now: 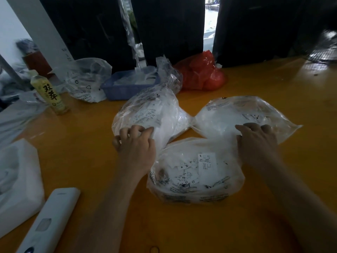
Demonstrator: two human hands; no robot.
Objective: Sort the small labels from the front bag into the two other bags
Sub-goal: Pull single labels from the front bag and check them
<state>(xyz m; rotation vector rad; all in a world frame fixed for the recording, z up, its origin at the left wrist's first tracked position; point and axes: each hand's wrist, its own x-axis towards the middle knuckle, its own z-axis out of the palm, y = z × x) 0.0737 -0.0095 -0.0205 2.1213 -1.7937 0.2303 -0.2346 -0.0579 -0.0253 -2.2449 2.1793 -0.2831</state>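
Three clear plastic bags of small white labels lie on the orange table. The front bag (196,172) is nearest me, with labels marked S and XS (207,164) showing through it. Behind it to the left lies the left bag (151,114), and to the right the right bag (237,114). My left hand (135,143) rests on the near edge of the left bag, fingers curled into the plastic. On the near edge of the right bag lies my right hand (257,139), its fingers bent down. Whether either hand pinches a label is hidden.
A yellow drink bottle (48,92) stands at the back left beside another clear bag (87,79). A blue basket (127,84) and a red bag (202,73) sit further back. A white remote (49,221) and white foam block (18,183) lie front left.
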